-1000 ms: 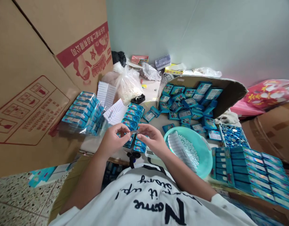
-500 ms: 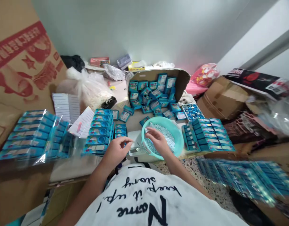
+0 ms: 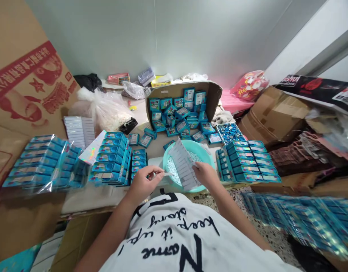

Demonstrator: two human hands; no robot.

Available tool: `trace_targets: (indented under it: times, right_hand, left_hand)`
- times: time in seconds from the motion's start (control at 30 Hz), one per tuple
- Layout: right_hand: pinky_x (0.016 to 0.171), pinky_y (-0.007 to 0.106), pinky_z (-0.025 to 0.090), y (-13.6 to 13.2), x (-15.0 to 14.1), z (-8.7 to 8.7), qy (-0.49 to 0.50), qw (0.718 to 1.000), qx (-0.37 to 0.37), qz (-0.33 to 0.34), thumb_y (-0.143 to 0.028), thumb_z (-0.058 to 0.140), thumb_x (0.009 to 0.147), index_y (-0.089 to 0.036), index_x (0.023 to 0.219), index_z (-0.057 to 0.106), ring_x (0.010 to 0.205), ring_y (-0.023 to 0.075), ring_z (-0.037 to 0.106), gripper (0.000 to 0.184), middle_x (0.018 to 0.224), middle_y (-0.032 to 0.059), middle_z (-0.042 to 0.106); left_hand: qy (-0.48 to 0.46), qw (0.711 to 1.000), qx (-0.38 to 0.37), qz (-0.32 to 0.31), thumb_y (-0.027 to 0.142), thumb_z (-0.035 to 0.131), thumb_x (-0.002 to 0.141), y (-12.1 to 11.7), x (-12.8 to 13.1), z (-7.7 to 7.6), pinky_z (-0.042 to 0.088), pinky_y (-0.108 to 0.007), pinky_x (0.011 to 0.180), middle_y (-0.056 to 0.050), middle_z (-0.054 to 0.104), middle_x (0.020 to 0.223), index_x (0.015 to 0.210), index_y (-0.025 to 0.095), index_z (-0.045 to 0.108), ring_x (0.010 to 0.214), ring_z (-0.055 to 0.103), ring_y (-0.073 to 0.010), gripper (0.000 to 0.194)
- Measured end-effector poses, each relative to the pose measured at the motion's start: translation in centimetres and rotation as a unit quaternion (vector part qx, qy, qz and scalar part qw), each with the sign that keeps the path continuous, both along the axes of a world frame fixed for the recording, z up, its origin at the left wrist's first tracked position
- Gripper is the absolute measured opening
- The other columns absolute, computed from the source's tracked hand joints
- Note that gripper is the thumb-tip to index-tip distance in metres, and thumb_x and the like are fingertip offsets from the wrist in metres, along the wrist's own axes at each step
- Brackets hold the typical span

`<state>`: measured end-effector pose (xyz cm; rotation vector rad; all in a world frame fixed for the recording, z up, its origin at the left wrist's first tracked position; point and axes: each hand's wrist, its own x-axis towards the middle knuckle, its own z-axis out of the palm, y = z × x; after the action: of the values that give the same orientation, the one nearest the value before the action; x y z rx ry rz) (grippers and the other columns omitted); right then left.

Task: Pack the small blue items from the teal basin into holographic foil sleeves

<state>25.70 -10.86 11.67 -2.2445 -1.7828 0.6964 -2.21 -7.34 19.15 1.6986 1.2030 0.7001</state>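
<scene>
My left hand (image 3: 144, 184) is pinching a small pale strip (image 3: 168, 174) between thumb and fingers, just off the basin's near rim. My right hand (image 3: 205, 174) grips the edge of a white ruled sheet of labels (image 3: 184, 164), which lies tilted across a teal plastic basin (image 3: 206, 153). Many small pale blue pieces (image 3: 171, 170) fill the basin, partly hidden under the sheet. Stacked blue blister cards (image 3: 111, 156) stand just beyond my left hand.
An open cardboard box lid (image 3: 210, 94) holds loose blue packets. More blue card stacks lie at left (image 3: 40, 162) and right (image 3: 247, 162). Beyond them are a tray of blue round pieces (image 3: 230, 133), a black tape dispenser (image 3: 128, 125), and a plastic bag (image 3: 100, 109).
The view has swung left since the oldest frame. My right hand now holds the white sheet over the basin, and my left hand has moved right, toward the basin.
</scene>
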Motion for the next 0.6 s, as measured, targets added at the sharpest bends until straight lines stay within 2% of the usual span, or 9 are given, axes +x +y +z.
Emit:
trace_targets:
  times: [0.07, 0.17, 0.23, 0.37, 0.47, 0.53, 0.6]
  right_hand:
    - [0.062, 0.03, 0.039, -0.1, 0.3, 2.6, 0.09, 0.995, 0.021, 0.033, -0.033, 0.049, 0.093, -0.019, 0.097, 0.07, 0.076, 0.0224, 0.062, 0.026, 0.085, 0.006, 0.071]
    - [0.06, 0.028, 0.043, -0.2, 0.2, 6.0, 0.267, 0.96, 0.052, 0.073, -0.038, 0.053, 0.093, -0.02, 0.108, 0.069, 0.072, 0.0197, 0.062, 0.029, 0.088, 0.0022, 0.071]
    - [0.06, 0.027, 0.045, -0.2, -0.3, 7.9, 0.321, 0.94, 0.067, 0.092, -0.039, 0.056, 0.092, -0.02, 0.11, 0.068, 0.074, 0.019, 0.061, 0.029, 0.09, 0.0015, 0.071]
    - [0.065, 0.029, 0.049, -0.1, -1.3, 10.6, 0.37, 0.914, 0.075, 0.148, -0.044, 0.057, 0.093, -0.022, 0.113, 0.069, 0.081, 0.0212, 0.062, 0.032, 0.094, 0.0034, 0.071]
    - [0.068, 0.031, 0.052, 0.0, -1.9, 12.0, 0.391, 0.897, 0.08, 0.191, -0.046, 0.053, 0.095, -0.024, 0.115, 0.068, 0.084, 0.0225, 0.063, 0.034, 0.092, 0.004, 0.071]
    - [0.069, 0.03, 0.052, 0.0, -2.2, 12.9, 0.38, 0.892, 0.086, 0.227, -0.044, 0.051, 0.097, -0.025, 0.117, 0.068, 0.085, 0.0223, 0.064, 0.033, 0.093, 0.0036, 0.072]
    - [0.069, 0.029, 0.051, 0.0, -2.5, 13.8, 0.339, 0.898, 0.101, 0.262, -0.04, 0.051, 0.097, -0.026, 0.115, 0.069, 0.083, 0.0207, 0.064, 0.029, 0.092, 0.0021, 0.072]
  left_hand:
    - [-0.009, 0.999, 0.043, -0.015, 0.031, 0.066, 0.086, -0.1, 0.8, 0.8, 0.042, -0.023, 0.057, -0.001, 0.071, 0.082, 0.087, 0.022, 0.073, 0.067, 0.054, -0.0124, 0.012]
    - [-0.025, 0.992, 0.115, -0.055, 0.026, 0.065, 0.087, 0.0, 1.8, 2.3, 0.041, -0.022, 0.055, -0.001, 0.071, 0.083, 0.089, 0.022, 0.073, 0.066, 0.055, -0.0116, 0.009]
    - [-0.031, 0.984, 0.159, -0.074, 0.023, 0.065, 0.087, 0.0, 2.3, 3.2, 0.042, -0.023, 0.058, -0.001, 0.071, 0.083, 0.092, 0.022, 0.073, 0.07, 0.058, -0.0119, 0.009]
    - [-0.008, 0.969, 0.23, -0.089, 0.022, 0.065, 0.088, -0.3, 2.8, 4.5, 0.046, -0.025, 0.068, -0.001, 0.07, 0.082, 0.091, 0.022, 0.073, 0.074, 0.061, -0.013, 0.009]
    - [0.051, 0.952, 0.291, -0.084, 0.027, 0.066, 0.088, -0.6, 2.9, 4.8, 0.046, -0.027, 0.07, -0.001, 0.066, 0.075, 0.083, 0.023, 0.072, 0.072, 0.06, -0.0137, 0.009]
    - [0.097, 0.943, 0.311, -0.065, 0.032, 0.069, 0.087, -0.7, 2.8, 4.7, 0.047, -0.029, 0.07, 0.001, 0.065, 0.073, 0.094, 0.024, 0.071, 0.07, 0.06, -0.015, 0.011]
    - [0.144, 0.941, 0.305, -0.026, 0.042, 0.075, 0.08, -0.5, 2.5, 4.6, 0.049, -0.031, 0.071, 0.001, 0.066, 0.075, 0.121, 0.025, 0.062, 0.072, 0.062, -0.018, 0.046]
